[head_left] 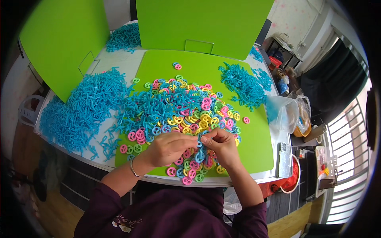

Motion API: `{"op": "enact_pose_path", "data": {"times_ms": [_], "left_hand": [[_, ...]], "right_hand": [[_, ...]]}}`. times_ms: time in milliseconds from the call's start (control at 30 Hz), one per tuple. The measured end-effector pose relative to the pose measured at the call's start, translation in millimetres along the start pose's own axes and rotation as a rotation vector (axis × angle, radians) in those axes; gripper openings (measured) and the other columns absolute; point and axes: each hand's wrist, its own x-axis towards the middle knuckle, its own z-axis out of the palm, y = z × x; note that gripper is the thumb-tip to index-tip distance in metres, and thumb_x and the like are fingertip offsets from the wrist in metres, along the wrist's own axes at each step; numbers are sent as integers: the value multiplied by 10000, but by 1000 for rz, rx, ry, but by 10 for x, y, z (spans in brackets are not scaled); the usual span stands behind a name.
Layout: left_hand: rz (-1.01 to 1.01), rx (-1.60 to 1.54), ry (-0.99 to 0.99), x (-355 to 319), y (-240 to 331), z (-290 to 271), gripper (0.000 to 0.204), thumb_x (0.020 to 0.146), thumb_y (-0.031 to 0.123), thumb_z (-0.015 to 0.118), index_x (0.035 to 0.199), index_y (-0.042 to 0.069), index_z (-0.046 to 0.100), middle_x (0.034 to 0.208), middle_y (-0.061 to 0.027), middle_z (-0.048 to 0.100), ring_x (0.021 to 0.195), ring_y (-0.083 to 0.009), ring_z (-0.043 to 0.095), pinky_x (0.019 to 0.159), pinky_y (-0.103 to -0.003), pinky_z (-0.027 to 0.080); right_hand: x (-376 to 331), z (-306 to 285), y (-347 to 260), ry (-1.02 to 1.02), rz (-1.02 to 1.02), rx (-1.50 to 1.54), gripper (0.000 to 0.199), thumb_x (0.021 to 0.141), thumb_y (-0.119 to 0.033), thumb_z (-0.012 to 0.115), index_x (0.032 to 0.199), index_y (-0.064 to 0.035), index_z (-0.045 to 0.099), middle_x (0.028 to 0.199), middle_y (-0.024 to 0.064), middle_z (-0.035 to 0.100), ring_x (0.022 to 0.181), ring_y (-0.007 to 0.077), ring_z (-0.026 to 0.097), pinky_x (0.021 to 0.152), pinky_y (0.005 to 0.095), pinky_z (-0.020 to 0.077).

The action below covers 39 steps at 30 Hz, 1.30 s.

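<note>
Over the near part of the pile, my left hand (168, 148) and my right hand (223, 147) meet fingertip to fingertip. A small blue plastic wheel (199, 144) shows between them, pinched by the right thumb and fingers. The left fingers are pressed together at its edge; what lies inside them is hidden. Below and around both hands spreads a heap of spoked plastic wheels (204, 118) in pink, yellow, green and blue. Loose blue plastic sticks (158, 105) cover the heap's far left part.
A green mat (258, 152) lies under the heap. Larger piles of blue sticks stand at left (85, 105) and right (244, 85). Upright green boards (202, 23) rise at the back and left. A phone (284, 158) and a clear plastic bag (282, 111) sit along the right edge.
</note>
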Motion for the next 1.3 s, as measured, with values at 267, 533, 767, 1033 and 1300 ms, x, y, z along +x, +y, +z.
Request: {"op": "enact_pose_path", "data": {"times_ms": [267, 533, 767, 1033, 1300], "left_hand": [[-268, -255, 85, 0, -101, 5, 239, 716, -80, 669, 909, 58, 701, 975, -105, 704, 870, -226, 694, 733, -304, 569], [-329, -325, 93, 15, -86, 38, 155, 747, -56, 683, 870, 36, 698, 944, -104, 710, 820, -214, 702, 703, -298, 574], [-376, -371, 131, 16, -81, 84, 126, 770, -47, 688, 872, 26, 693, 933, -101, 714, 794, -186, 706, 694, -275, 571], [-404, -314, 141, 10, -58, 94, 184, 747, -108, 650, 864, 30, 683, 955, -125, 706, 804, -215, 707, 694, -299, 583], [-91, -6, 49, -9, -79, 54, 241, 710, -109, 647, 905, 33, 659, 954, -103, 690, 814, -244, 685, 683, -317, 574]], "right_hand": [[-14, 56, -58, -81, -176, -12, 123, 879, -11, 646, 998, 20, 637, 922, 68, 669, 830, 112, 628, 740, 255, 526], [-3, -14, 3, -131, -246, -59, 176, 915, 13, 583, 1081, 45, 634, 1005, 77, 662, 893, 109, 617, 775, 253, 509], [0, 8, 0, -126, -221, 13, 160, 921, 9, 573, 1060, 44, 644, 976, 66, 662, 883, 109, 599, 773, 244, 487], [13, 78, -22, -20, -515, -423, 199, 883, 39, 587, 1059, -10, 666, 900, 66, 649, 821, 141, 587, 710, 256, 457], [-41, 52, -88, -57, -404, -423, 174, 896, 21, 587, 1047, -10, 667, 924, 53, 646, 807, 117, 586, 693, 248, 459]]}}
